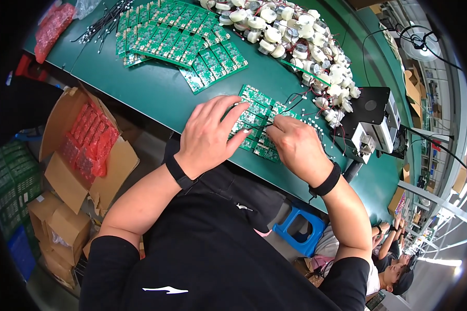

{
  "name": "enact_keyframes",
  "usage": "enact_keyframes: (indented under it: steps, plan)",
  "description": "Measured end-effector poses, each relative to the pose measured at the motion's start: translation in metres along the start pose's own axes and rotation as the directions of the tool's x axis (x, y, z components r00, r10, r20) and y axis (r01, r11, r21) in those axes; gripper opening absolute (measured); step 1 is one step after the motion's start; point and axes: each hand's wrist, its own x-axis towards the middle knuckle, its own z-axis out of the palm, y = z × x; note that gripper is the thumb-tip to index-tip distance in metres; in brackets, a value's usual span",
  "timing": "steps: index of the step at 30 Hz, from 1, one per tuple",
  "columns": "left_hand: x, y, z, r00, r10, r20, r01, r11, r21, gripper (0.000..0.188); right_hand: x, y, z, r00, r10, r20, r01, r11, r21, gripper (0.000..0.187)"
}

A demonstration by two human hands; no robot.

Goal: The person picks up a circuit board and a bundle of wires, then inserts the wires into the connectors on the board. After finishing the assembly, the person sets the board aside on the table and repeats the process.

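Note:
A panel of green circuit boards (255, 112) lies on the bench in front of me, partly covered by both hands. My left hand (206, 133) rests at the panel's left edge, thumb and fingers spread apart, with nothing gripped. Over the panel's right part, my right hand (297, 146) is closed in a pinch at a thin black cable (258, 127). The cable runs across the panel toward my left thumb; its end at my right fingertips is hidden. Small white connectors (312, 124) on dark leads lie just beyond my right hand.
Stacked green circuit panels (166, 39) lie farther left, near a bundle of black cables (105, 26). A large heap of white motor-like parts (296, 36) fills the far side. A black-and-white machine (373, 124) stands right. Below left sits an open carton (78, 150); people work at far right.

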Motion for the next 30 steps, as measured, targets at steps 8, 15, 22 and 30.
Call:
enact_keyframes:
  steps: [8,15,22,30]
  plan:
    - [0.001,0.0,0.004,1.0,0.022,0.011,-0.023,0.999,0.049,0.045,0.0,-0.017,0.011,0.99,0.103,-0.096,-0.113,0.988,-0.108,0.006]
    - [0.002,0.007,-0.001,0.998,0.035,0.046,-0.037,0.998,0.052,0.05,-0.017,0.001,0.018,0.969,0.13,-0.209,-0.102,0.985,0.139,0.009]
    - [0.001,0.004,0.0,0.997,0.039,0.068,-0.043,0.998,0.055,0.059,-0.015,0.001,0.016,0.989,0.057,-0.138,-0.053,0.998,0.035,0.007]
    - [0.002,0.005,0.001,0.993,0.064,0.095,-0.072,0.994,0.08,0.06,-0.024,-0.008,0.027,0.96,0.165,-0.226,-0.154,0.986,0.066,0.007]
